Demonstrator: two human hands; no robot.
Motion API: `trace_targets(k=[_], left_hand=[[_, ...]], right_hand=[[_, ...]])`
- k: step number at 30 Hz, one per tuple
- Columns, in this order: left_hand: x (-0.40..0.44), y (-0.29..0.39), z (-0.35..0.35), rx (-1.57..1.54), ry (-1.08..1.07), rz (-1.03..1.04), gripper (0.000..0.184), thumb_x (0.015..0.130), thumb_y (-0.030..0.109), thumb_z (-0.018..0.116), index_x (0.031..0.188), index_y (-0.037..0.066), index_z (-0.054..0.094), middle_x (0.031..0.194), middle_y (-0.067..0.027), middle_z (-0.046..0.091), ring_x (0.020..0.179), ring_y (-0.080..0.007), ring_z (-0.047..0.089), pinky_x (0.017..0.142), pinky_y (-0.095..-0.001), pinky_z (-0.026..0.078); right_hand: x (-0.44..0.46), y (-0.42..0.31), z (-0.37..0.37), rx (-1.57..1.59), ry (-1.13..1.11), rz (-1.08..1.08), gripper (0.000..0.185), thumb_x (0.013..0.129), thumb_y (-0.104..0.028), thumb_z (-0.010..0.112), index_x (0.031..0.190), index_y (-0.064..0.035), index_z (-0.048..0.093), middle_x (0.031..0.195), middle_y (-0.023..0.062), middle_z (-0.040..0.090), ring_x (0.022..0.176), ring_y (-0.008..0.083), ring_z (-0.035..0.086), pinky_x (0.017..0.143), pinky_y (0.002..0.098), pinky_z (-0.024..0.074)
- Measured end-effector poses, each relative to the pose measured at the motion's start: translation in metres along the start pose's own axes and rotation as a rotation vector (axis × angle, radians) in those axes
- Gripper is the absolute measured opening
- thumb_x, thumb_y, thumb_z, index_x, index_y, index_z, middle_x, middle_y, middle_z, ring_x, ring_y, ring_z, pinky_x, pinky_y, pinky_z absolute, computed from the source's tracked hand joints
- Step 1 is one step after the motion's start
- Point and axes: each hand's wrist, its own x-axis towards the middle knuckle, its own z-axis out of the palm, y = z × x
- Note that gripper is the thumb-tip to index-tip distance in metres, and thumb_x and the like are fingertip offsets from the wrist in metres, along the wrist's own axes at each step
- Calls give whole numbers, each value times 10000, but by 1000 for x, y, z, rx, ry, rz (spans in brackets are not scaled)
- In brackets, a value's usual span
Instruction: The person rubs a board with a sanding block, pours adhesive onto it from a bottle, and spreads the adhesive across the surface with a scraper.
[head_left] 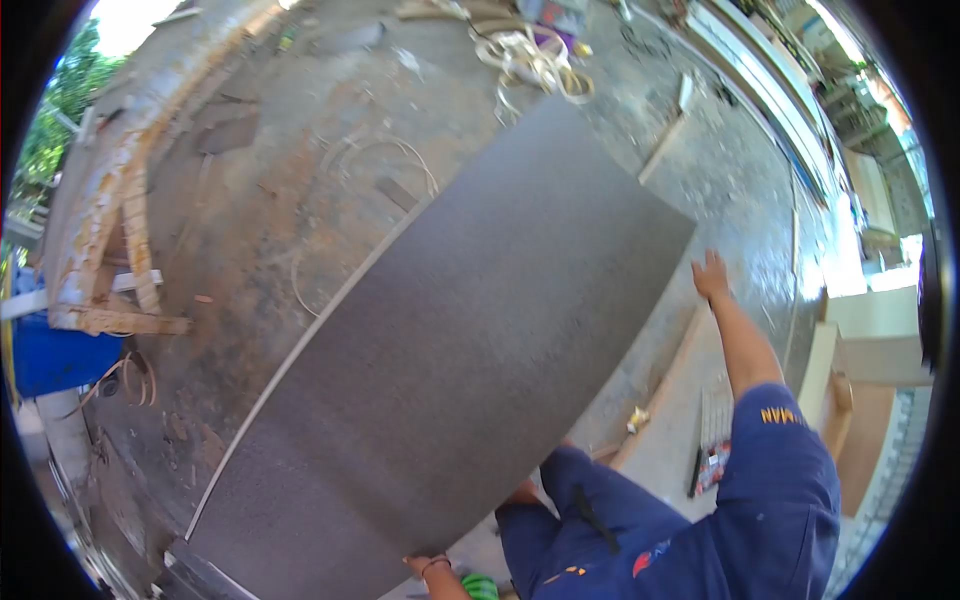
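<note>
A large dark grey-brown panel [430, 330] stretches diagonally across the view, with a thin pale edge along its left side. My left hand [425, 564] is at the panel's near edge, low in the view, with its fingertips on top and the rest of the grip hidden. A bracelet circles that wrist. My right arm reaches out to the right. At its end my right hand [711, 275] has its fingers spread, just off the panel's right edge near the far corner, holding nothing.
Tangled pale strips [535, 60] lie on the floor beyond the panel. A rusty, paint-flaked frame [110, 220] and a blue container [65, 355] stand left. Long boards [770, 90] are stacked at upper right. A wooden strip [665, 380] runs beneath the panel's right side.
</note>
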Motion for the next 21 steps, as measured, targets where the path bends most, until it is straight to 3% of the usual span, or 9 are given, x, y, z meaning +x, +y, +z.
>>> trace_targets(k=[5,6,8,9,12,15,18,20,21], left_hand=[[59,-10,-47,-63,-292,-111,556,964,483,266,1372,139,423,1427,-79,408,1314,-351,353,1069,-574,258],[84,-11,-58,-23,-294,-149,531,965,466,278,1366,153,430,1425,-68,413,1308,-346,362,1052,-585,278],[117,-6,-66,80,-289,-230,483,967,433,303,1354,182,445,1419,-46,423,1297,-337,380,1019,-606,318],[97,-6,-59,144,-200,-213,462,968,413,316,1348,186,448,1418,-38,422,1299,-329,378,1012,-621,312],[13,3,-17,288,7,-196,429,961,362,365,1345,183,436,1412,-34,406,1288,-325,378,988,-671,277],[26,10,-10,304,157,-239,446,947,373,399,1351,185,419,1384,-61,414,1218,-351,425,979,-664,285],[29,14,-20,377,26,-199,481,935,404,434,1362,186,399,1349,-91,425,1150,-366,459,944,-653,330],[17,16,-13,427,79,-167,490,929,419,445,1359,188,402,1332,-99,435,1129,-364,470,926,-647,348],[4,12,-13,493,134,-132,499,924,434,457,1356,191,405,1316,-107,446,1108,-361,481,909,-641,365]], right_hand=[[-83,-38,81,489,-327,91,890,881,-610,441,1404,86,255,1434,279,322,1367,364,270,1121,395,232],[-106,-53,108,745,-493,158,925,870,-589,499,1428,75,175,1456,270,284,1359,383,276,1093,455,283],[-169,-94,117,1265,-744,459,771,884,-419,587,1453,-102,175,1472,194,262,1278,415,375,876,618,442],[-186,-107,135,1400,-647,495,541,912,-382,555,1334,-101,364,1319,159,470,1171,356,475,821,528,478],[-200,-125,121,1261,-577,560,405,918,-309,542,1255,-114,430,1251,140,531,1077,343,537,816,506,490],[-170,-109,162,419,-754,108,335,915,-275,524,1216,-139,468,1235,124,558,1025,318,576,761,490,517],[-160,-110,157,442,-891,91,338,894,-279,554,1184,-119,491,1209,100,585,973,273,610,731,479,533],[-171,-109,119,368,-848,-260,405,884,-336,525,946,48,635,776,167,667,622,312,658,484,405,531],[-174,-107,118,385,-844,-199,413,878,-359,525,944,29,652,785,164,675,637,305,664,506,403,537]])
